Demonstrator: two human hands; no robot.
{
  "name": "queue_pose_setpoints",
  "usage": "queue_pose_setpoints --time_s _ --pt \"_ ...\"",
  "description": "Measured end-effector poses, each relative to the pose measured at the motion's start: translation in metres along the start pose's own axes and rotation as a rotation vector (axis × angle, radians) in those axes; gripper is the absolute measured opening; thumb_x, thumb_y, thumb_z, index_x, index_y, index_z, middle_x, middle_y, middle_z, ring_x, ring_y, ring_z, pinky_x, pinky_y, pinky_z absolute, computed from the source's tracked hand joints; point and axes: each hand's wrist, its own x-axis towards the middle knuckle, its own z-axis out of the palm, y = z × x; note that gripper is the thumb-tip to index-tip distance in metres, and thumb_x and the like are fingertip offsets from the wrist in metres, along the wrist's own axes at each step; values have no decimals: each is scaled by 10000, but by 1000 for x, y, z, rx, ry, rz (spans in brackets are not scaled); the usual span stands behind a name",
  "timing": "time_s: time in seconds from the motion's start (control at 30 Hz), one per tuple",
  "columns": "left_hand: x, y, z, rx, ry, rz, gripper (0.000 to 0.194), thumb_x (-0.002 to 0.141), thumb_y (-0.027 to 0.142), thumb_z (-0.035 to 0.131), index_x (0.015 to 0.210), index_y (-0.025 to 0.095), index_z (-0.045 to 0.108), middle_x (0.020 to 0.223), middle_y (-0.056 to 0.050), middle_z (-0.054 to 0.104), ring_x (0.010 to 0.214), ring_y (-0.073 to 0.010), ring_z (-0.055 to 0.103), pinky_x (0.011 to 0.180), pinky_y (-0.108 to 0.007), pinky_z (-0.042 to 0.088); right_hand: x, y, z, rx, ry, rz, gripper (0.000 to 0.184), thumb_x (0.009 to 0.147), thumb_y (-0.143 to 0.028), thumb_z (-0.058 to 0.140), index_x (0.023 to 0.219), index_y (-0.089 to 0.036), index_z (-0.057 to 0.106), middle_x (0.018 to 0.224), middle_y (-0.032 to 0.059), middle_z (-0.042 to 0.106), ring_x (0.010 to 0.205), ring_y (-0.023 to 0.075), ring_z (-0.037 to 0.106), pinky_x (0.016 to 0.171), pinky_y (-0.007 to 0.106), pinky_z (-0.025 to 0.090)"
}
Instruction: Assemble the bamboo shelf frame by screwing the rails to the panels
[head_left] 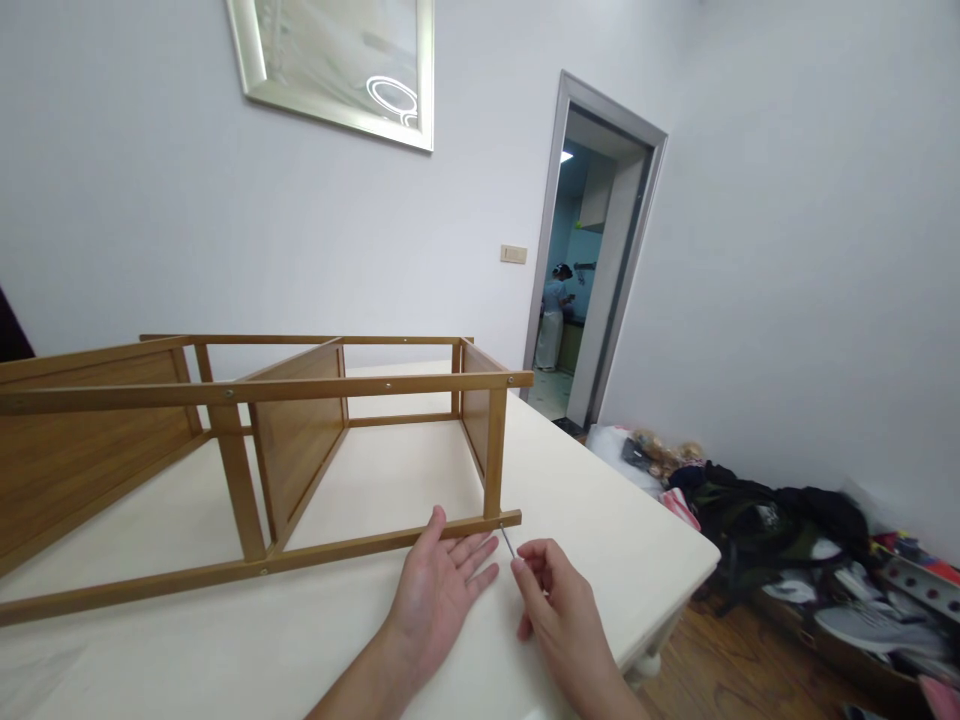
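The wooden shelf frame [352,387] lay sideways across the white table [600,520], largely assembled, panels [300,440] already between its rails. At its near right corner, the right hand [559,600] pinched a thin metal rod [509,542], that joint seemingly unfinished; the left hand [435,590] spread loose fingers alongside.

Off-white table [607,510] under the right hand [559,610]. Pale wall [360,240] ahead of it; framed picture [330,50] high to its left, ring-shaped reflection [394,95] in the glass. Switch [513,255] well above the hand. Grey door frame [553,190] beyond, slightly right: lamp [566,157], tiles [551,392], person [551,320] inside. Right of hand: wood floor [712,665], heaped clutter [757,520], bare side wall [810,260].
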Motion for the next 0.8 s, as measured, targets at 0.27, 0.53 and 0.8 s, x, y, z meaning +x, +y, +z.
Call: queue_pose_setpoints --time_s 0.27,0.53,0.8 --pt "-2 0 1 10 -7 4 697 930 531 490 1397 31 358 1392 -287 508 1297 -317 532 1087 -445 420 -2 4 -6 -455 139 -460 142 939 -335 539 869 -224 594 787 50 629 683 195 593 646 316 438" --pt "0 0 -1 2 15 7 699 924 531 505 1400 45 349 1401 -278 503 1276 -314 551 1082 -456 425 -1 10 -6 -826 229 -749 247 964 -218 508 719 -244 530 699 53 530 684 213 455 627 337 310" --pt "-1 0 1 17 -1 4 665 932 525 492 1367 30 398 1382 -271 526 1305 -312 525 1080 -441 429 0 21 0 -709 173 -661 248 973 -228 497 730 -237 545 695 53 491 651 204 393 559 330 219"
